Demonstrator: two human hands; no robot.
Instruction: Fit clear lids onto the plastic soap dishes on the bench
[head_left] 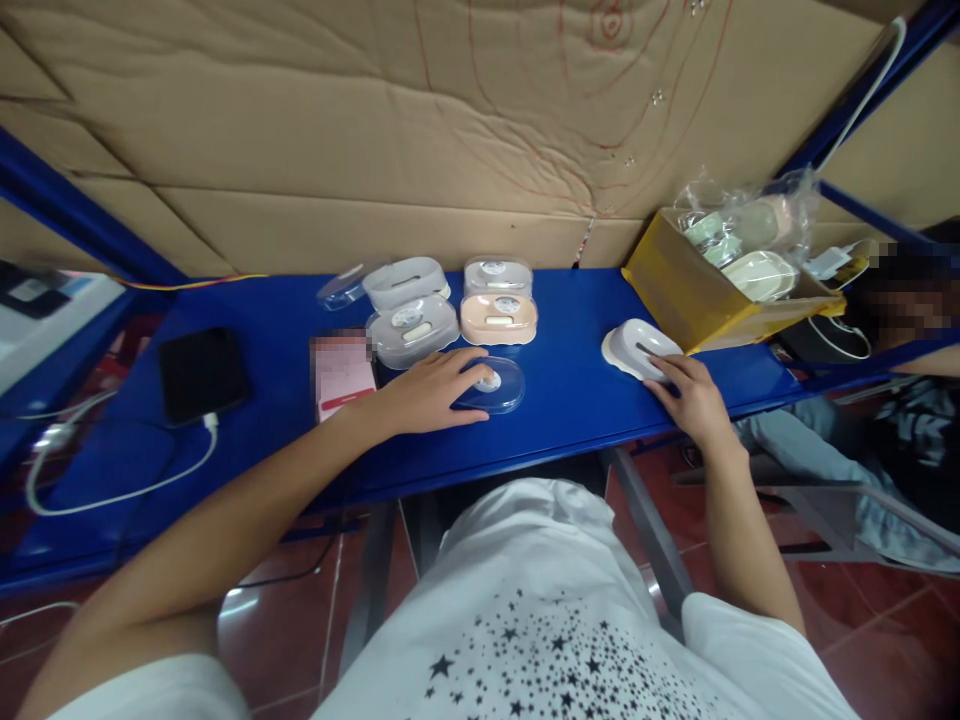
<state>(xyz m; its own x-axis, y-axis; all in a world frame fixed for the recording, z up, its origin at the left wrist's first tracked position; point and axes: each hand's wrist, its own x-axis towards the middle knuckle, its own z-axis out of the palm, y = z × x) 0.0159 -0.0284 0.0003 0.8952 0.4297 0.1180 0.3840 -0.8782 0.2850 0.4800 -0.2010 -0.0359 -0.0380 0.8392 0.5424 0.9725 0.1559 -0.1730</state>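
Note:
My left hand [433, 392] lies on the blue table [570, 400], its fingers resting flat on a clear plastic lid [499, 385] with a round sticker. My right hand [694, 398] reaches to a white soap-box tray [634, 347] near the table's right part, fingertips touching its near edge. Behind the lid stand closed boxes: a grey one [412, 330], a peach one [499, 318], and two grey ones behind them [406, 280] [497, 274]. Another clear lid [341, 287] lies at the back left.
A tilted cardboard box [694, 290] with bagged soap boxes sits at the right. A black phone [201, 372] with a white cable lies at the left, a pink card [341, 378] beside my left wrist. Cardboard lines the back wall. Another person [900, 420] sits at the right.

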